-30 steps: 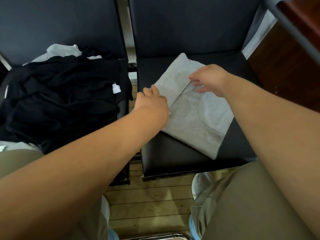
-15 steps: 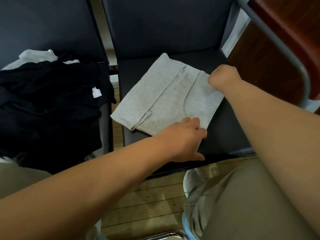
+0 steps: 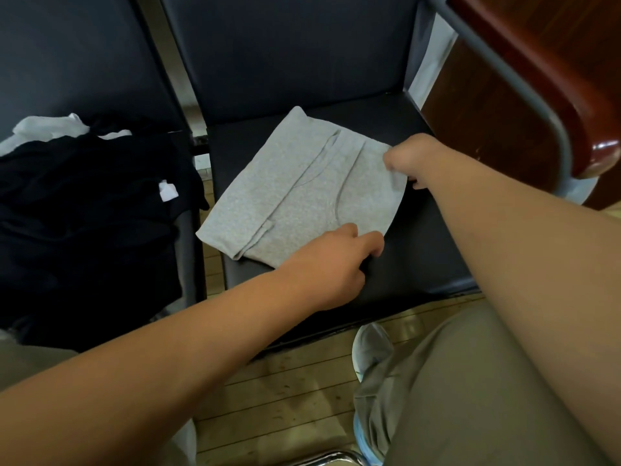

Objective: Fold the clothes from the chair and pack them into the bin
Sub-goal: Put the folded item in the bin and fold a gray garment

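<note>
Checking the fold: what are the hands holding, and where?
Both hold the grey garment: left hand its near right corner, right hand its far right corner.

A black chair (image 3: 420,250) with a padded seat carries a folded grey garment (image 3: 295,196), which lies flat and askew on the left half of the seat, one corner reaching past the seat's left edge. The right half of the seat is bare. Just left of this chair stands a second chair (image 3: 84,62) of the same kind, its seat heaped with a pile of black clothes (image 3: 84,230) and a white cloth (image 3: 50,127) at the back. Below the black chair's front edge runs a wooden plank floor (image 3: 285,398), with a pale shoe (image 3: 371,344) on it.
</note>
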Available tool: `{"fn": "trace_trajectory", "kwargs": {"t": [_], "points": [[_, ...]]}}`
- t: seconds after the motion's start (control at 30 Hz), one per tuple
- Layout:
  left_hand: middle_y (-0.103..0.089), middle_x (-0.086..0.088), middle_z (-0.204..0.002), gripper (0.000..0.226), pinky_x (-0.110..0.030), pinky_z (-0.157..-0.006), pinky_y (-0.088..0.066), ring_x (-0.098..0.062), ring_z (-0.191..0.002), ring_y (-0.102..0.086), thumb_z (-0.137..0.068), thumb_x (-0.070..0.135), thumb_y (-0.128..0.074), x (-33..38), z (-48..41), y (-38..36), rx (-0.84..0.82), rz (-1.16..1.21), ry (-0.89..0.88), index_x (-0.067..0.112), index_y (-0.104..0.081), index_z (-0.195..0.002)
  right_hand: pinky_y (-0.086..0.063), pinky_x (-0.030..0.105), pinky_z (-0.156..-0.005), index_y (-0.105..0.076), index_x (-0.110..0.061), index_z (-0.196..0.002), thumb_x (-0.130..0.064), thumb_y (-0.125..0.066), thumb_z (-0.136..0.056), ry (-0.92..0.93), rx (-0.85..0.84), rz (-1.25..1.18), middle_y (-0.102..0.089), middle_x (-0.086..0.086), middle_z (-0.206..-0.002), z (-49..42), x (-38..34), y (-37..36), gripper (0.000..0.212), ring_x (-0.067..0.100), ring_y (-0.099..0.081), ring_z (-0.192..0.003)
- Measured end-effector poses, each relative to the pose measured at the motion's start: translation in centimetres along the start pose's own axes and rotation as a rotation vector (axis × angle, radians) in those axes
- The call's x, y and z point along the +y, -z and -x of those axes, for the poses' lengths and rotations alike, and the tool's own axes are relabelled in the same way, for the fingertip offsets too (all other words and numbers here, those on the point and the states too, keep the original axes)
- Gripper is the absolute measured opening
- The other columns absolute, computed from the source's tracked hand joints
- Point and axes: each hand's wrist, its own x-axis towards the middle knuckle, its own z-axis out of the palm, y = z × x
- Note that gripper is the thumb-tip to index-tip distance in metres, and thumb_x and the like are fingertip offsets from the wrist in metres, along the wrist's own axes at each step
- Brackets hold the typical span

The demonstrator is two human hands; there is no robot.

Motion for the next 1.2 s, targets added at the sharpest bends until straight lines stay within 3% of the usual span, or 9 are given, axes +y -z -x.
{"fn": "trace_trajectory", "kwargs": {"t": [0.1, 0.2, 0.3, 0.4, 0.57, 0.7, 0.8, 1.0, 1.2], "points": [[-0.047, 0.006, -0.107, 0.039, -0.03, -0.064, -0.042, -0.015, -0.082, -0.053, -0.094, 0.014, -0.058, -0.2, 0.4, 2.1, 0.085, 0.042, -0.002, 0.035, -0.052, -0.126, -0.061, 0.053, -0.091, -0.053, -0.019, -0.138, -0.018, -0.064, -0.101, -0.067, -0.018, -0.32, -0.06, 0.014, -0.128, 0.6, -1.6, -0.1, 0.038, 0.035, -0.065, -0.111], [-0.046, 0.007, -0.104, 0.035, -0.028, -0.065, -0.042, -0.013, -0.08, -0.052, -0.094, 0.011, -0.058, -1.1, 1.1, 4.5, 0.17, 0.038, -0.009, 0.035, -0.057, -0.119, -0.064, 0.055, -0.082, -0.05, -0.033, -0.141, -0.005, -0.066, -0.098, 0.081, 0.047, -0.483, -0.052, 0.009, -0.13, 1.0, -2.7, -0.7, 0.054, 0.033, -0.061, -0.116], [-0.049, 0.006, -0.104, 0.029, -0.018, -0.063, -0.039, -0.011, -0.076, -0.054, -0.098, 0.009, -0.056, -2.4, 2.2, 7.1, 0.187, 0.031, 0.043, 0.033, -0.066, -0.108, -0.067, 0.053, -0.068, -0.044, -0.047, -0.152, 0.004, -0.06, -0.098, 0.219, 0.061, -0.639, -0.043, 0.009, -0.152, 1.1, -3.8, -1.7, 0.077, 0.034, -0.059, -0.121], [-0.056, 0.004, -0.112, 0.034, -0.009, -0.049, -0.038, -0.008, -0.066, -0.055, -0.101, 0.007, -0.051, -4.1, 3.1, 9.6, 0.145, -0.004, 0.175, 0.031, -0.075, -0.098, -0.067, 0.05, -0.065, -0.043, -0.05, -0.156, 0.007, -0.052, -0.101, 0.271, 0.066, -0.735, -0.031, 0.006, -0.167, 1.7, -5.3, -2.7, 0.08, 0.037, -0.063, -0.116], [-0.054, 0.011, -0.116, 0.035, -0.019, -0.083, -0.04, -0.009, -0.108, -0.056, -0.1, 0.007, -0.054, -7.9, 4.2, 11.5, 0.13, -0.093, 0.296, 0.029, -0.076, -0.115, -0.066, 0.043, -0.059, -0.029, -0.048, -0.163, 0.005, -0.043, -0.101, 0.287, 0.077, -0.738, -0.033, 0.005, -0.166, 2.4, -7.7, -4.4, 0.083, 0.039, -0.071, -0.097], [-0.053, 0.009, -0.118, 0.03, -0.02, -0.093, -0.038, -0.006, -0.112, -0.05, -0.099, 0.014, -0.06, -11.2, 5.3, 11.1, 0.138, -0.022, 0.346, 0.023, -0.077, -0.121, -0.067, 0.045, -0.063, -0.019, -0.046, -0.167, 0.004, -0.046, -0.101, 0.289, 0.06, -0.702, -0.045, -0.002, -0.138, 2.3, -9.2, -6.0, 0.087, 0.034, -0.07, -0.1], [-0.053, 0.002, -0.13, 0.034, -0.023, -0.095, -0.041, -0.017, -0.122, -0.055, -0.098, 0.013, -0.063, -13.2, 5.1, 10.5, 0.085, -0.09, 0.366, 0.024, -0.073, -0.129, -0.068, 0.047, -0.066, -0.025, -0.048, -0.165, 0.007, -0.045, -0.102, 0.289, 0.057, -0.721, -0.042, -0.004, -0.129, 2.4, -10.4, -7.2, 0.086, 0.027, -0.063, -0.094], [-0.062, -0.001, -0.131, 0.035, -0.024, -0.088, -0.043, -0.02, -0.122, -0.058, -0.098, 0.004, -0.06, -15.3, 3.8, 11.0, 0.057, -0.173, 0.409, 0.022, -0.072, -0.127, -0.067, 0.039, -0.07, -0.026, -0.053, -0.163, 0.008, -0.041, -0.104, 0.308, -0.05, -0.778, -0.034, 0.013, -0.166, 2.3, -11.8, -8.8, 0.086, 0.027, -0.08, -0.09], [-0.07, -0.013, -0.117, 0.025, -0.036, -0.087, -0.053, -0.024, -0.098, -0.061, -0.097, 0.008, -0.057, -16.1, 4.0, 11.1, -0.056, -0.285, 0.49, 0.005, -0.072, -0.118, -0.065, 0.031, -0.087, -0.015, -0.059, -0.163, 0.018, -0.037, -0.093, 0.446, -0.14, -0.502, -0.033, -0.005, -0.171, 2.8, -11.6, -9.2, 0.106, 0.008, -0.079, -0.096]]}}
